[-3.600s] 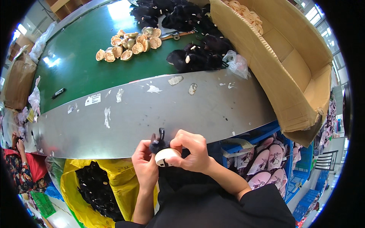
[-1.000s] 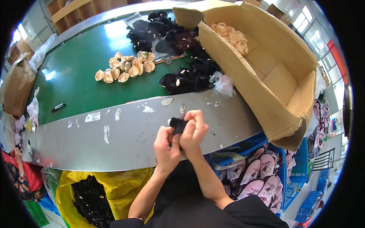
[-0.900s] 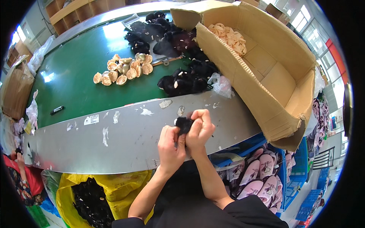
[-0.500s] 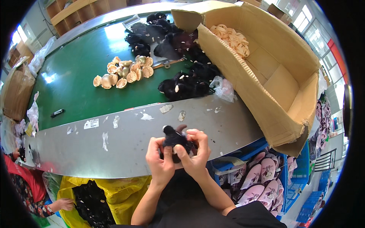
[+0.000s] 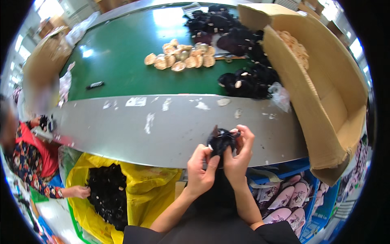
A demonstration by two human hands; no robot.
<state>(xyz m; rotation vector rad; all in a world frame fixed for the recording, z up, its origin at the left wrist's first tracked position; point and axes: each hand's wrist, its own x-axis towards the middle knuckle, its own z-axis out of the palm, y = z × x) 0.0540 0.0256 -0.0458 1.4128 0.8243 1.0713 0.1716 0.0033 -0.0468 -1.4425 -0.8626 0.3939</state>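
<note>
Both hands hold a small black plush piece (image 5: 221,143) above the near edge of the metal ledge. It has an upright brownish flap at the top and small white bits. My left hand (image 5: 202,174) is closed on its left side, with the thumb against the lower part. On the other side, my right hand (image 5: 239,162) pinches it, fingers bent near its top. The palm sides of the fingers are partly hidden. Beyond them lies a pile of similar black plush pieces (image 5: 251,81), and left of that several round beige half-shells (image 5: 178,65) on the green surface.
At right stands a large open cardboard box (image 5: 308,105) with beige bands (image 5: 295,46) inside. Blue crates (image 5: 321,195) hold pink slippers (image 5: 298,194). A yellow bag (image 5: 150,193) contains black plush pieces; a co-worker's hand (image 5: 79,191) reaches into it. A black marker (image 5: 95,85) lies far left.
The view has swung left, so the scene sits further right. The plush piece has been turned in my hands; its brownish flap now points up at the left. The co-worker's hand is at the plush pieces.
</note>
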